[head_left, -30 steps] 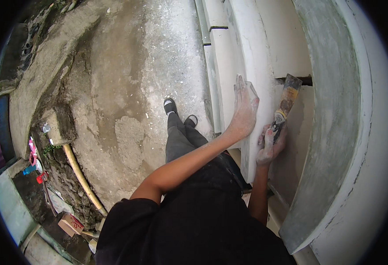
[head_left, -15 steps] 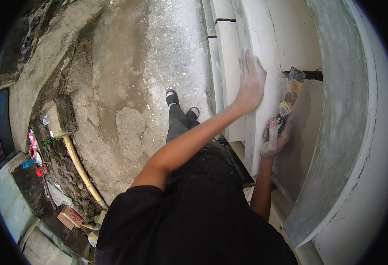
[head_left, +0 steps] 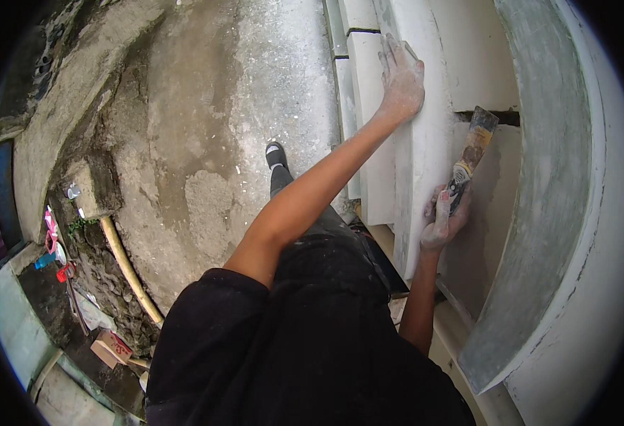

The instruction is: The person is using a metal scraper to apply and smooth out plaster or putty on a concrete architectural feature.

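Note:
My left hand lies, dusted white, on a long white ledge. Its fingers stretch forward over a flat grey piece that looks like sandpaper; only an edge of that piece shows between thumb and fingers. To the right, my right hand is closed around the handle of a putty knife. The knife's worn, stained blade points up and away, in front of a grey-beige wall panel, and appears clear of it. White powder coats the right fingers too.
A curved grey-green band runs along the right side. White stepped blocks line the ledge's left. Below lies a concrete floor with white specks. At left are a bamboo pole, a cardboard box and scattered litter.
My left hand has slid forward along the white ledge, its arm straightening. The right hand keeps the putty knife almost in place, shifted very slightly right. One foot is now hidden behind my left arm.

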Motion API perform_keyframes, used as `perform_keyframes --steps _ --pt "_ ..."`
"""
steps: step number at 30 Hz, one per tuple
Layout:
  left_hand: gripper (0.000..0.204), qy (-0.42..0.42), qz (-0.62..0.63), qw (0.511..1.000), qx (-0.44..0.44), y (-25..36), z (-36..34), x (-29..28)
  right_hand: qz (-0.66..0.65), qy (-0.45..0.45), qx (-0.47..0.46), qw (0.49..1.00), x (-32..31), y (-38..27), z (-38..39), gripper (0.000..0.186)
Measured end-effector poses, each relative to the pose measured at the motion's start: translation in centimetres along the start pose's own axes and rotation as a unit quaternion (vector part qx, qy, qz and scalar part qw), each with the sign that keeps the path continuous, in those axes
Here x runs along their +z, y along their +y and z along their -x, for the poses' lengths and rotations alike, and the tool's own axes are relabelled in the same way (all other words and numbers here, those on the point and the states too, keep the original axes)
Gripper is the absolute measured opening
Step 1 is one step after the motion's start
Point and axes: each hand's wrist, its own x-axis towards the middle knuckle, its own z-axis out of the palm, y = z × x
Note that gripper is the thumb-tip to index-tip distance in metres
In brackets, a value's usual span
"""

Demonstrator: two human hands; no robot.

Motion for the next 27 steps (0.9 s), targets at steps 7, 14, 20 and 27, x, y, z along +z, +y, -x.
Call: perform_keyframes --steps 7,14,20,27 --pt "0.071 -0.043 -0.054 0.997 -0.044 2.7 12.4 3.1 -0.023 0.012 -0.013 1.0 -0.1 -0.3 0.2 0.042" --pt "0.073 -0.041 -0.068 0.996 -0.036 1.8 8.1 1.6 -0.016 0.023 -0.023 0.999 0.4 -0.1 -0.1 0.041" --pt "0.075 -0.042 -0.034 0.997 -0.048 2.7 7.4 1.9 -0.028 0.026 -0.016 0.999 0.0 -1.2 0.1 0.036" --pt "0.071 -0.061 -0.055 0.996 -0.023 1.6 12.5 2.5 -0.031 0.02 -0.022 0.999 0.4 -0.2 -0.1 0.042"
